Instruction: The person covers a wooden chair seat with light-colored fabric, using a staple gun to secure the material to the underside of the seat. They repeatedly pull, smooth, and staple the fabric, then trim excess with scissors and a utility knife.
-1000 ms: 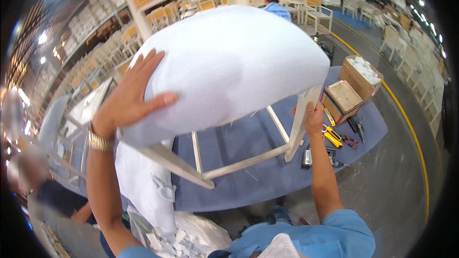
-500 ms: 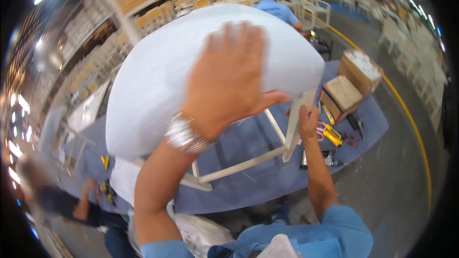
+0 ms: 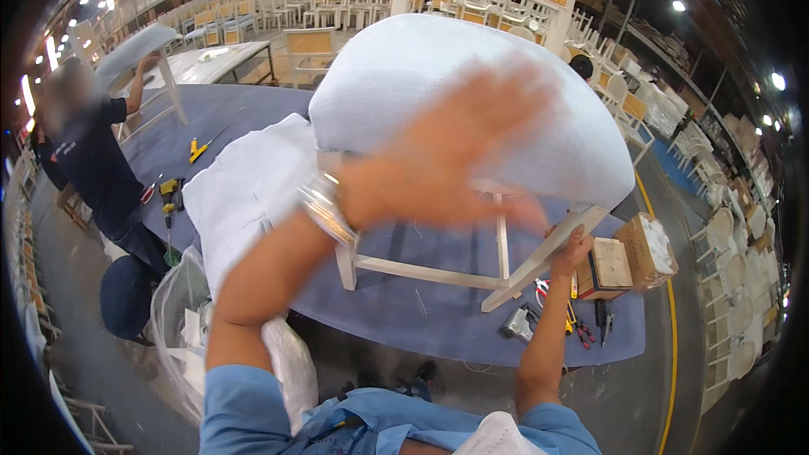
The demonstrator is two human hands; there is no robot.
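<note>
A chair with a pale blue padded seat (image 3: 396,76) stands tilted on the table, its padded face toward me. Its whitish wooden frame (image 3: 421,274) rests on the blue-grey table covering. My left hand (image 3: 472,139), with a metal watch on the wrist, is in front of the pad, smeared by motion. Its fingers look stretched out and its thumb apart, holding nothing; whether the palm touches the fabric I cannot tell. Low on the right side, my right hand (image 3: 574,253) is closed around a wooden chair leg (image 3: 539,263).
Right of the chair are cardboard boxes (image 3: 608,264), a metal staple gun (image 3: 519,322) and red-handled pliers (image 3: 585,334). White fabric (image 3: 253,164) covers the table's left part, near a yellow-black power tool (image 3: 170,195). A co-worker (image 3: 97,152) handles another padded chair (image 3: 139,46). A plastic bag (image 3: 181,320) lies below.
My view has swung left. My left hand has shifted across the pad toward its right side. My right hand keeps hold of the leg. The co-worker at left has raised an arm to another chair.
</note>
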